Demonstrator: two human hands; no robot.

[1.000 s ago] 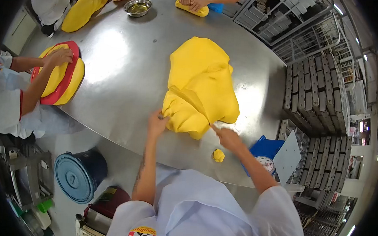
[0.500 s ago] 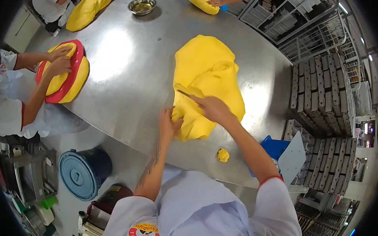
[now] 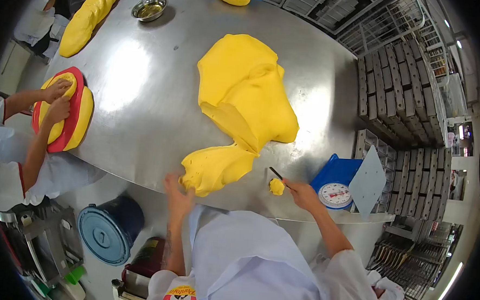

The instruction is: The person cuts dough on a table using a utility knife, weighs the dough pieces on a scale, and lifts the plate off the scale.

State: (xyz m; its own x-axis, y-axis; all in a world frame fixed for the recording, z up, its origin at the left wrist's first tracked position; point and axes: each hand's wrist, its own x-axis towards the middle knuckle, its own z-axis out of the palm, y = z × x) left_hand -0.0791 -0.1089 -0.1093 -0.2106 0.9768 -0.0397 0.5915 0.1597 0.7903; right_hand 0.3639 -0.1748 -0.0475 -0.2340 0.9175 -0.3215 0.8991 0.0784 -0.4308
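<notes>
A large mass of smooth yellow dough (image 3: 240,85) lies on the steel table. A cut flap of dough (image 3: 217,168) stretches from its lower edge toward me, joined by a narrow neck. My left hand (image 3: 180,194) grips the flap's near left end, its fingers closed around the edge. My right hand (image 3: 301,195) is closed on a knife (image 3: 274,173), whose thin dark blade points up and left. Close by the blade sits a small lump of dough (image 3: 276,187), partly behind the knife and fingers; I cannot tell whether they touch it.
A blue scale (image 3: 331,179) with a tilted flat pan stands right of my right hand. Stacked metal pans (image 3: 403,99) rise beyond the table edge. At left, a co-worker's hands (image 3: 58,100) press dough on a red tray (image 3: 74,114). A metal bowl (image 3: 149,8) stands farther back.
The near part of the dough has been cut partly away and pulled toward me by my left hand. My right hand moved with the knife from the dough to beside the small lump.
</notes>
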